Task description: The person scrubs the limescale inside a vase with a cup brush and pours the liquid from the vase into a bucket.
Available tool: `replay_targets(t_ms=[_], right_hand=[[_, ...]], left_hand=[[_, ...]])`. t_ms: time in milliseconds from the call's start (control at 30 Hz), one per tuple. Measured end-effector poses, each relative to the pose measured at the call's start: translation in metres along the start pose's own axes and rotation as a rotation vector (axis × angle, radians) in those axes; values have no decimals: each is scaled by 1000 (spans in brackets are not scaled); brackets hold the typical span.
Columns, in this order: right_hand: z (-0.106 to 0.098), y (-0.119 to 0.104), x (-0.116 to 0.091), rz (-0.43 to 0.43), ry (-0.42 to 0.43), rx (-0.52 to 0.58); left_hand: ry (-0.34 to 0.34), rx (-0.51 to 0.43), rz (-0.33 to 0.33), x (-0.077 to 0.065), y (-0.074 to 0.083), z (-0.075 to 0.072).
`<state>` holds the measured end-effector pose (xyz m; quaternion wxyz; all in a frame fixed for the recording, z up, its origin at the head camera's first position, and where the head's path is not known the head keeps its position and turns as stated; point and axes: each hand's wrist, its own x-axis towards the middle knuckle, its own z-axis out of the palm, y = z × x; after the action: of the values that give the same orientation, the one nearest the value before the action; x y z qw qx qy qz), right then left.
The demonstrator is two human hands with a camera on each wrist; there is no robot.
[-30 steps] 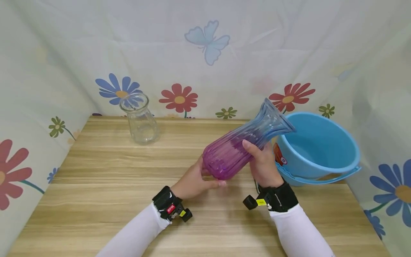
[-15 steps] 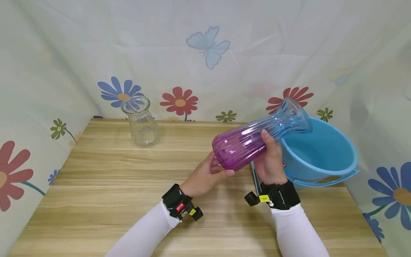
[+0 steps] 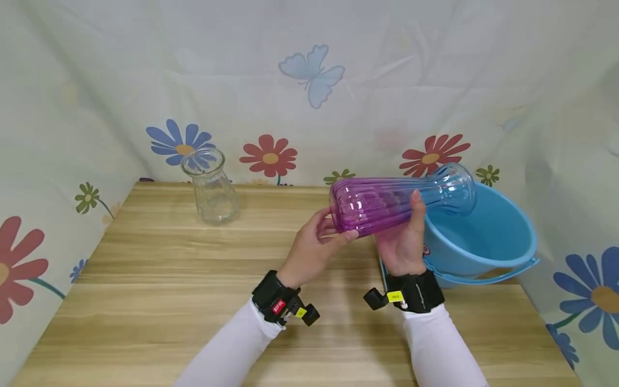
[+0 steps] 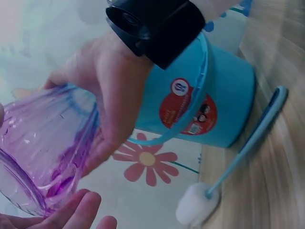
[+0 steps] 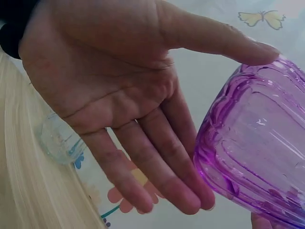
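Note:
A ribbed glass vase (image 3: 372,204), purple at its base and blue at its flared mouth, lies almost level in the air. Its mouth is over the near-left rim of a light blue bucket (image 3: 437,250). My right hand (image 3: 403,242) grips the vase around its middle, thumb on the near side. At the base, my left hand (image 3: 309,250) holds it between thumb and fingertips. The right wrist view has the left thumb on the base's edge and the other fingers nearly straight. Whether liquid is inside I cannot tell.
A clear glass jar (image 3: 215,199) stands upright at the back left of the wooden table (image 3: 169,301). Beside the bucket lies a brush (image 4: 252,143) with a blue handle and a white sponge head (image 4: 195,205). A flowered curtain (image 3: 217,70) encloses the back and sides.
Both hands have moved the vase right and tipped it from mouth-up to nearly level. Its mouth now reaches over the bucket. The left hand has risen along with the base.

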<state>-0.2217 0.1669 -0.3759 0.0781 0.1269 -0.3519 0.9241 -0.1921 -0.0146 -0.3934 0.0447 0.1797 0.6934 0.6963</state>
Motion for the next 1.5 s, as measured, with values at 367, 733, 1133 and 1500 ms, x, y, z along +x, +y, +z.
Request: replay_targets(t_ms=[367, 733, 1133, 1500], right_hand=[[1, -1, 3, 36, -29, 286], [3, -8, 6, 52, -151, 507], [5, -13, 8, 70, -242, 637], [10, -18, 7, 73, -266, 690]], left_hand=[[22, -77, 89, 0, 12, 2], [-58, -163, 258, -10, 48, 9], [-190, -121, 436, -18, 62, 15], [-247, -133, 484, -19, 64, 17]])
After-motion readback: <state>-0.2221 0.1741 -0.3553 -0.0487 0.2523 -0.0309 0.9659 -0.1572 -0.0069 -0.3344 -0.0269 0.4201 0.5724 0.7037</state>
